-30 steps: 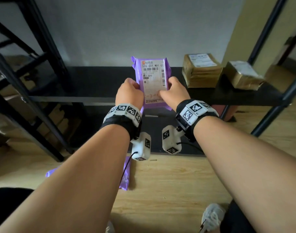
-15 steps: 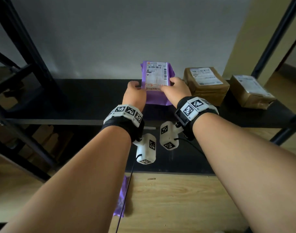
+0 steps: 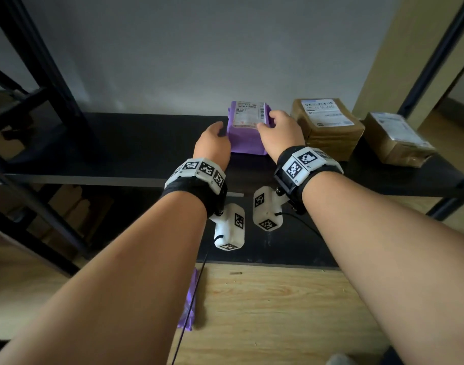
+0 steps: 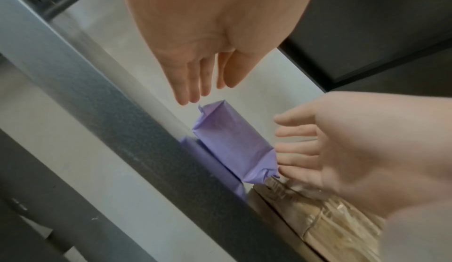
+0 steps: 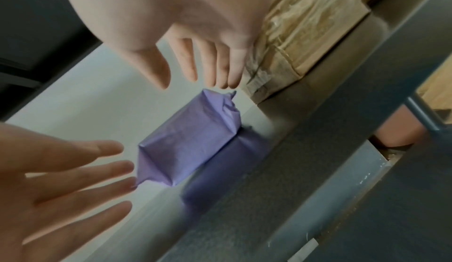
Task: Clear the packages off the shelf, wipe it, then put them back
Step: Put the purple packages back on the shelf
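Note:
A purple package (image 3: 248, 134) with a white label lies on the black shelf (image 3: 107, 148), close to the back wall. My left hand (image 3: 213, 139) is at its left end and my right hand (image 3: 279, 130) at its right end. The wrist views show both hands with straight fingers and nothing curled round the package (image 4: 232, 144) (image 5: 190, 140). The left hand's fingers (image 4: 193, 84) stop just short of it. The right hand's fingers (image 5: 208, 67) hover at the other end; whether they touch it, I cannot tell.
Two brown taped boxes (image 3: 328, 125) (image 3: 399, 139) stand on the shelf right of the purple package, the nearer one close beside it. Another purple package (image 3: 188, 304) lies on the wooden floor below. Black shelf posts (image 3: 54, 64) rise at left and right.
Both hands carried the purple package forward and set it down on the shelf by the wall. Their fingers have since opened and released it.

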